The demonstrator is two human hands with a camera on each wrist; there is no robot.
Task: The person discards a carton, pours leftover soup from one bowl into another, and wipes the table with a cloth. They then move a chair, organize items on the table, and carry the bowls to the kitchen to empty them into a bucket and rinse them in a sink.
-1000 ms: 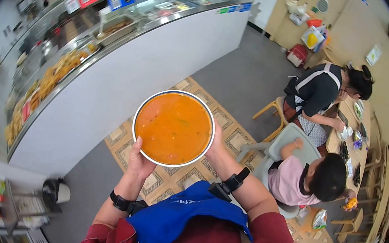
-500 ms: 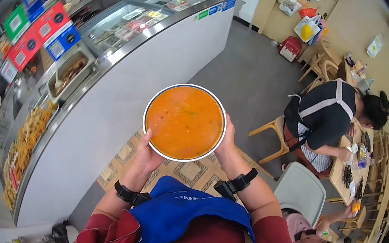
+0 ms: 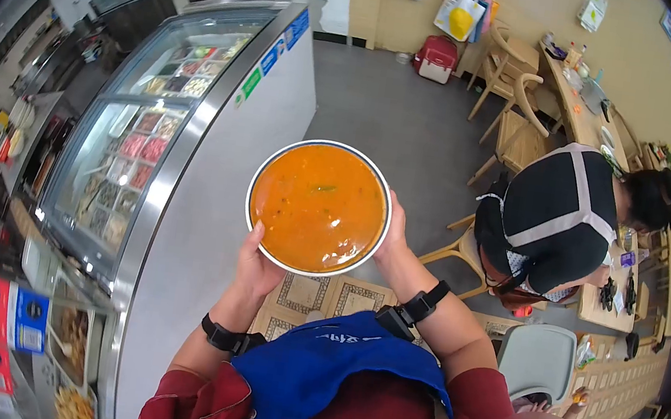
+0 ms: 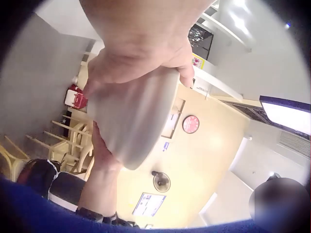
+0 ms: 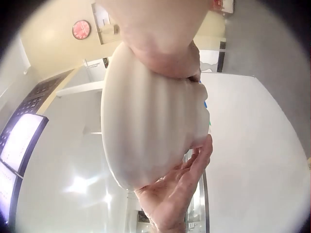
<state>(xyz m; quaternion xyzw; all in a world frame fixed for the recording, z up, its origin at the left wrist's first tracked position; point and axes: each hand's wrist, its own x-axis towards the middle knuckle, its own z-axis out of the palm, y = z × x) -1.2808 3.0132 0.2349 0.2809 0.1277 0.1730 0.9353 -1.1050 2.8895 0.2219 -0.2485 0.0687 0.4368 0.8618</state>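
Note:
A round white bowl with a ridged outer wall and a dark line round its rim is held out before the chest. Orange-red soup fills it nearly to the brim, with a green bit floating on top. On the near left side, my left hand grips the bowl, thumb at the rim and fingers under the wall. My right hand holds the opposite side, its fingers mostly hidden beneath. The bowl stays about level in the head view.
A glass-topped food counter runs along the left. To the right, a person in a dark top sits on a wooden stool at a long table. A grey high chair with a child stands nearer. Wooden chairs and a red bag are farther back.
The view has turned and moved forward along the counter; the seated person now appears nearer and the child lower at right. Both hands keep hold of the bowl.

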